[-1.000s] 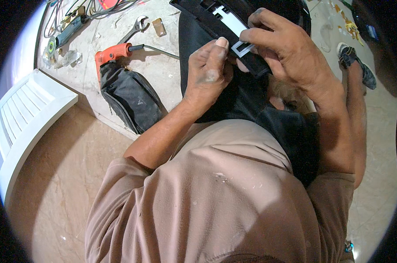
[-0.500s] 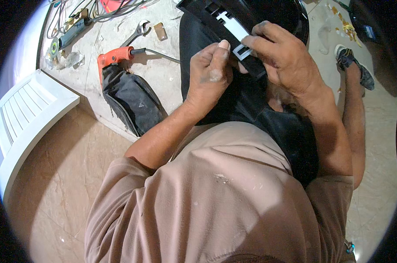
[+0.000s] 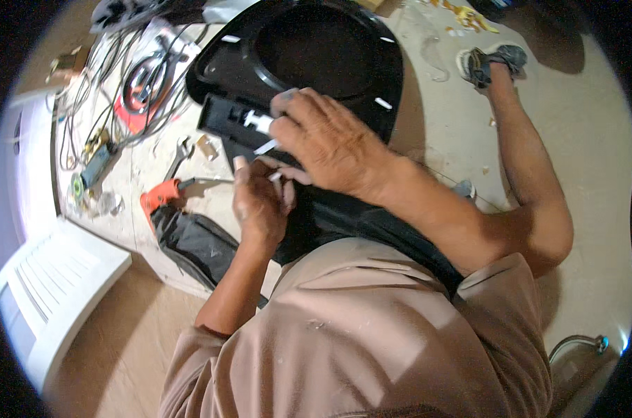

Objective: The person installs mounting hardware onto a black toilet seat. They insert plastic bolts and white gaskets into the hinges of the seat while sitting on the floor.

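A glossy black toilet seat (image 3: pixel 371 66) with small white pads lies across my lap, a boxy black mount at its near edge. In the mount sits a white plastic slide piece (image 3: pixel 259 121), partly covered by my right hand (image 3: pixel 337 146). The right fingers are bent over this slide piece and grip it. Close below, my left hand (image 3: pixel 259 205) is closed with its thumb up, pinching a small white piece (image 3: pixel 275 177). The lower part of the mount is hidden behind both hands.
Left of me lie an orange power drill (image 3: pixel 161 195), a black bag (image 3: pixel 194 240), a wrench (image 3: pixel 182 155), an angle grinder (image 3: pixel 96 167) and tangled cables (image 3: pixel 110 70). A white louvred panel (image 3: pixel 58 279) stands at the left. Peel-like scraps (image 3: pixel 473 17) lie at far right.
My view has shifted, so the seat and hands appear lower and further left, and more of the seat shows. My right hand now covers more of the white slide piece.
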A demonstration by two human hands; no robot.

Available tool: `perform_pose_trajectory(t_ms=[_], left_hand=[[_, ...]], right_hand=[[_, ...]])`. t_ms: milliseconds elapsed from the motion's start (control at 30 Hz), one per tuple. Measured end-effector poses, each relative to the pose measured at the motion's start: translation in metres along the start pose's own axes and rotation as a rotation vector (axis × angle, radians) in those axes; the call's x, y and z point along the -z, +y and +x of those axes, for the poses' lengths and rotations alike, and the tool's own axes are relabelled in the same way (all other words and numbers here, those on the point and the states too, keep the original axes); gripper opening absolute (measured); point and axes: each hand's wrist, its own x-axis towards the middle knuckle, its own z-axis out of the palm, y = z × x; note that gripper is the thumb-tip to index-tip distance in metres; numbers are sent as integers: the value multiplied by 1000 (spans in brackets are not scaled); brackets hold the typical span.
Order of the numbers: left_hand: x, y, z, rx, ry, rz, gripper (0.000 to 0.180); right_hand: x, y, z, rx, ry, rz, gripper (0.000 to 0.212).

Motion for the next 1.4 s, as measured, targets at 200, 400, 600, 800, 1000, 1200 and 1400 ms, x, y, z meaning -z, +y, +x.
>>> perform_pose_trajectory(t_ms=[200,400,600,800,1000,1200,1400], left_hand=[[-5,27,-16,-166,201,366,21],[-23,40,-29,-467,110,579,20],[-31,59,-22,-172,-29,372,15],[-28,69,-21,-95,-84,608,16],[2,97,10,-687,403,739,28],[28,131,85,-308,206,562,66],[7,128,117,-248,9,579,52]], right_hand=[[5,-21,-8,-135,232,251,30],[21,-35,-10,-444,148,721,21],[39,-28,-5,-327,-69,587,36],[41,-28,-7,-296,-286,439,49],[50,-12,-39,-505,190,26,47],[23,45,-81,-1419,628,691,44],[-14,50,-63,-1517,795,751,44]])
